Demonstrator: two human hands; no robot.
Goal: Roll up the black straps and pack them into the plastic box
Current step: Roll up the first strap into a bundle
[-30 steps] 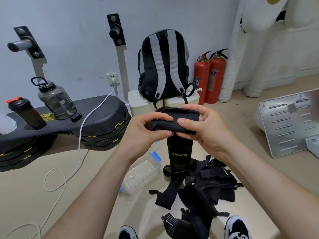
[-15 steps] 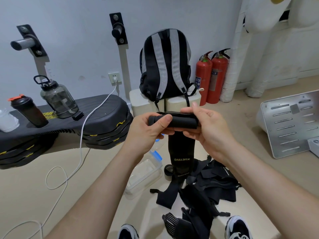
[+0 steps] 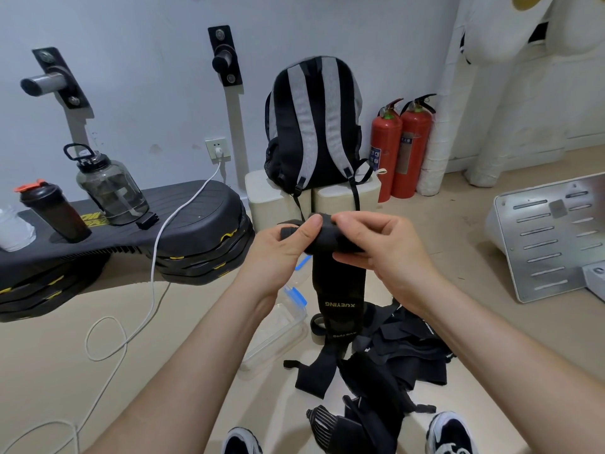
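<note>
Rolling a black strap (image 3: 334, 239) between two hands.
Left hand (image 3: 278, 253) and right hand (image 3: 381, 247) pinch its rolled top; the tail hangs above the plastic box (image 3: 278, 332).

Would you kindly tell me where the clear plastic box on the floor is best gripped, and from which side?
Probably its long left wall, coming down from the left: the plastic box lies low and flat on the floor with that side bare, while the hanging black strap and the strap pile crowd its right side.
</note>
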